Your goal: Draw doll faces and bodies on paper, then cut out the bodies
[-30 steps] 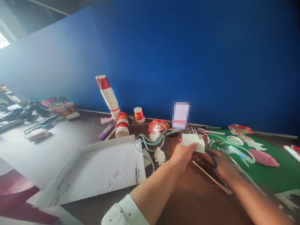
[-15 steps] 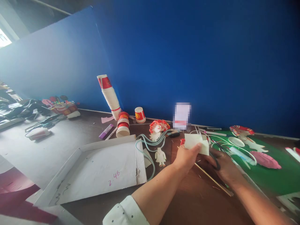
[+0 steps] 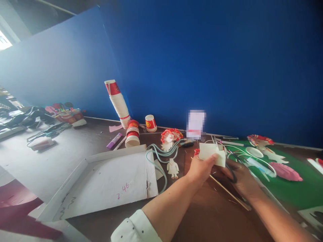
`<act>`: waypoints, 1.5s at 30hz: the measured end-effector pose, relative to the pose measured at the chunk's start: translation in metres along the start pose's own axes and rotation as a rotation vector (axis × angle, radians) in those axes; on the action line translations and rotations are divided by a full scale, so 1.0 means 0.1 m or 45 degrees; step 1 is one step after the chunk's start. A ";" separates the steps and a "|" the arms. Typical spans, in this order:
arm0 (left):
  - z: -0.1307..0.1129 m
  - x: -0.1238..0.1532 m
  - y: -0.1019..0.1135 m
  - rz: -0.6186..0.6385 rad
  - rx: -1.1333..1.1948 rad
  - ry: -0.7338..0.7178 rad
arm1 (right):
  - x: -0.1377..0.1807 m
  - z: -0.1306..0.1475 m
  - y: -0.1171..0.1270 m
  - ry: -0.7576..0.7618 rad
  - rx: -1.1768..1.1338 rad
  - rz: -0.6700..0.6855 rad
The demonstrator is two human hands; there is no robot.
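A small cream card (image 3: 209,151) is pinched between the thumb and fingers of my left hand (image 3: 202,169). My right hand (image 3: 241,178) is closed around the dark handle of a pair of scissors (image 3: 230,173); their blades reach up at the card's top right edge. Part of the handle and several fingers are hidden behind the card. Just left of my hands lie a cream paper figure (image 3: 173,168) and a red-and-white ruffled piece (image 3: 172,135). Beneath my hands a thin wooden stick (image 3: 230,193) rests on the table.
A white cardboard tray (image 3: 106,195) takes up the left side. Behind it stand a leaning stack of paper cups (image 3: 118,104) and a single cup (image 3: 150,123). Pale cables (image 3: 161,154) curl beside the tray. On the green mat (image 3: 292,195) lies a pink ruffled piece (image 3: 286,171).
The card and scissors have shifted very slightly to the right. Both hands keep their grip, and the things on the table have stayed put.
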State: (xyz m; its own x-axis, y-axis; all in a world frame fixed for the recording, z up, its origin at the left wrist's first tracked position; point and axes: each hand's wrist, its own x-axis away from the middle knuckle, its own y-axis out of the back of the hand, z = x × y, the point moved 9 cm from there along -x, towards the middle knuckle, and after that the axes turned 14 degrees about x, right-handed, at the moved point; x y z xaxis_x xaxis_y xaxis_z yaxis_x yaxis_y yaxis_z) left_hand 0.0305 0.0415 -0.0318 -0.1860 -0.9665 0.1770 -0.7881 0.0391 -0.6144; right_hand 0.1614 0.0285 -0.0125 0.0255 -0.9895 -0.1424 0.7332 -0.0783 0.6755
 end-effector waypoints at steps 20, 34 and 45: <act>-0.04 0.01 0.00 -0.024 0.048 0.002 | 0.01 0.07 0.02 -0.051 -0.039 0.022; -0.17 -0.04 0.11 -0.029 0.143 -0.063 | 0.02 0.26 0.02 -0.016 -0.088 0.116; -0.26 -0.08 0.20 -0.121 0.073 -0.048 | 0.05 0.30 0.04 -0.023 -0.011 0.133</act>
State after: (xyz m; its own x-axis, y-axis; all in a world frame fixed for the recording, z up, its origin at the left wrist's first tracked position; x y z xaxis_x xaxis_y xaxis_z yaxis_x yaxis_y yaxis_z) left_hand 0.0009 0.0562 -0.0260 -0.0888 -0.9740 0.2085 -0.7660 -0.0670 -0.6394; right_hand 0.1440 0.0199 0.0109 0.0901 -0.9942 -0.0582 0.7328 0.0266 0.6800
